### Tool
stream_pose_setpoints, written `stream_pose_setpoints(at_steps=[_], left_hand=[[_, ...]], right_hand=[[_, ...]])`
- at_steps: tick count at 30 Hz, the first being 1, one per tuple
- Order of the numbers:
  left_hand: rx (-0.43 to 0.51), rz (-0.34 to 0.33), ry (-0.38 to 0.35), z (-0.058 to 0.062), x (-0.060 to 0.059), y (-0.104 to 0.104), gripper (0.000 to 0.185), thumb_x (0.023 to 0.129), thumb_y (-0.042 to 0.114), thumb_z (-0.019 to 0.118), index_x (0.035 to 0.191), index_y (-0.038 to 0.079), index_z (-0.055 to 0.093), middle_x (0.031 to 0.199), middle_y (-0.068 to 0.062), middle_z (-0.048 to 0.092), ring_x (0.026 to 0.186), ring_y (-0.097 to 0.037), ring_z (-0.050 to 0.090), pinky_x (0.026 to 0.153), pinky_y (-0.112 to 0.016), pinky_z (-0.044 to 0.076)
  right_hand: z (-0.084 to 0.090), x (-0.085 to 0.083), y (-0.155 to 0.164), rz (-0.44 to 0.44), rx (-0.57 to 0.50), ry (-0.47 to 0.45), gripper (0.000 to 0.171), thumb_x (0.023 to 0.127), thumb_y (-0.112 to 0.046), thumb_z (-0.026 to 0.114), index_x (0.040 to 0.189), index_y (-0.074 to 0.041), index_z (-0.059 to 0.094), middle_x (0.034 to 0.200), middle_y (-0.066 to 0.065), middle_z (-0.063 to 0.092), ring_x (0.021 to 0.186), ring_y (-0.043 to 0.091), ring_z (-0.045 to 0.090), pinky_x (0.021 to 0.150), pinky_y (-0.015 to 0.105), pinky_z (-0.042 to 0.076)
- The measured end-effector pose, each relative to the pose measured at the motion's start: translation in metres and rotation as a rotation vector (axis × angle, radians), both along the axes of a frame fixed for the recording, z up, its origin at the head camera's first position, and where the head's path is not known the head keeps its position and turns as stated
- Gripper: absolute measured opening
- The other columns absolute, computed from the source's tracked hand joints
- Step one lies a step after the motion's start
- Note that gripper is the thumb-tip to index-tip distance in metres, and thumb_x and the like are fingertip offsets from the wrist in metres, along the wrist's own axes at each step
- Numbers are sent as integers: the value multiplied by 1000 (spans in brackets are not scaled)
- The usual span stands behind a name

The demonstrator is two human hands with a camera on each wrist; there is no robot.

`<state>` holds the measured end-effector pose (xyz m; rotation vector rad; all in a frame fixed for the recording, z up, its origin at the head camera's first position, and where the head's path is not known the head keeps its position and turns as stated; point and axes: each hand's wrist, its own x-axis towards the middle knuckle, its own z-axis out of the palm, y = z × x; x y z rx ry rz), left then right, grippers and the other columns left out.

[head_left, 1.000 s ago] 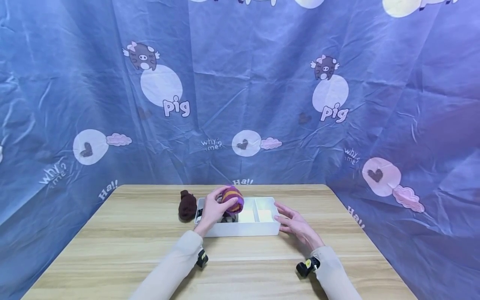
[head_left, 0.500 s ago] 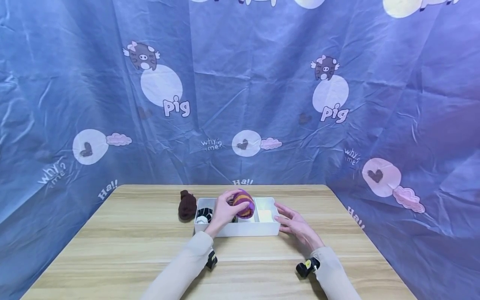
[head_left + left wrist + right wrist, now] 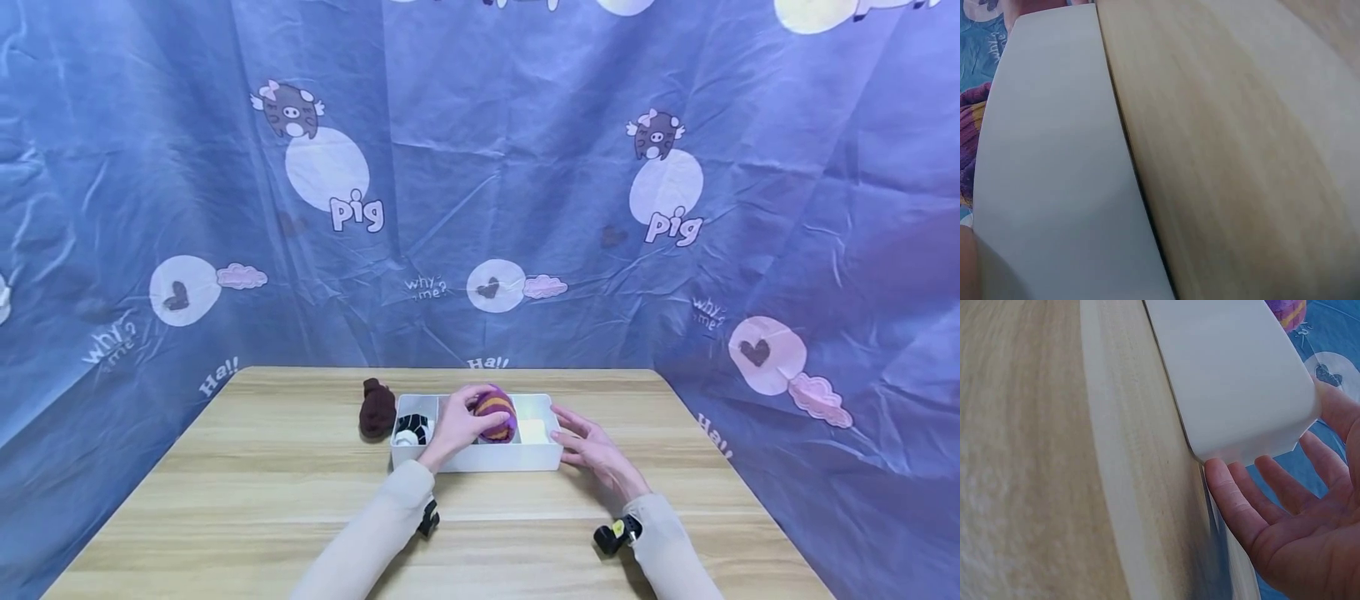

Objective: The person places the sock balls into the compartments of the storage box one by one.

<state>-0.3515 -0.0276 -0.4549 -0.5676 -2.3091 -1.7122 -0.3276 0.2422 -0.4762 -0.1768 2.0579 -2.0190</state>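
Purple knit ball [image 3: 498,415] in left grip [image 3: 458,423]

Head view bright, backdrop [image 3: 450,208] purplish at right; left wrist view dimmer, soft, shadow on box [image 3: 1054,150].

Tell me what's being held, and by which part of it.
The left grip holds the striped bundle by its left side; the right grip only touches the box at its end.

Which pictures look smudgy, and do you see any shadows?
Head view: bright and mostly sharp, purplish at the right of the curtain; left wrist view: dimmer and soft, with a shadow on the white box at bottom left; right wrist view: the table looks smeary, the right hand clearer.
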Motion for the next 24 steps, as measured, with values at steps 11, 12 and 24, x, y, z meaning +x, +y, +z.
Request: stream_pose_setpoints(at_steps=[11,12,24], left_hand=[[-215,3,94,-1,-1,4,45,76,37,82,116,19,71,113,-4,68,100,-20,63,82,-31,53],[-224,0,98,-1,-1,3,45,77,37,82,116,18,71,114,-4,69,102,-20,63,83,-32,53],[-270,2,75,0,2,1,30,83,22,78,111,11,74,121,-7,70,117,-28,62,104,-46,45]], right_hand=[[-2,-2,1,4,8,5,72,94,-14,65,155,-12,27,159,23,23,105,14,63,85,28,56],[-1,-2,1,3,10,6,72,94,-14,65,155,-12,27,159,22,23,106,14,62,86,28,56],[-2,-2,0,-7,20,8,70,95,-12,64,155,-12,28,159,24,22,103,14,63,84,28,57]])
